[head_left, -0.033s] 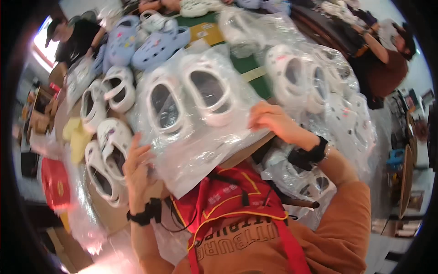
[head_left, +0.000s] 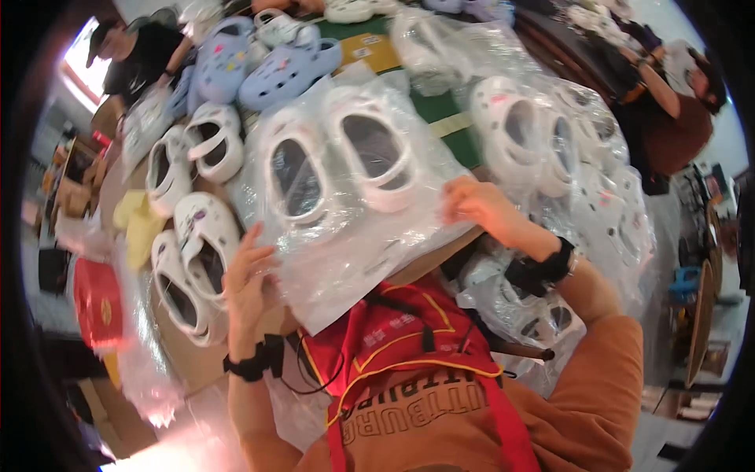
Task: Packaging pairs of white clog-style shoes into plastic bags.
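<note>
A clear plastic bag (head_left: 346,259) lies in front of me with a pair of white clogs (head_left: 387,185) inside it, side by side, heels toward me. At the bag's left edge is my left hand (head_left: 248,275), its bent fingers apart and touching the film. My right hand (head_left: 484,211) pinches the right edge of the bag between thumb and curled fingers; the thumb is partly hidden. Unbagged white clogs (head_left: 206,252) sit just left of the bag, one with small decorations. Blue clogs (head_left: 287,75) lie beyond it.
More bagged white clogs (head_left: 515,134) crowd the right side, with others below my right wrist. A yellow item (head_left: 135,224) and a red package (head_left: 98,303) are at the left. Two people (head_left: 145,59) work at the far left and far right. A cardboard box (head_left: 370,53) stands behind.
The whole view has shifted slightly, so things appear a little further right and mostly higher. Both hands stay at the edges of the bag.
</note>
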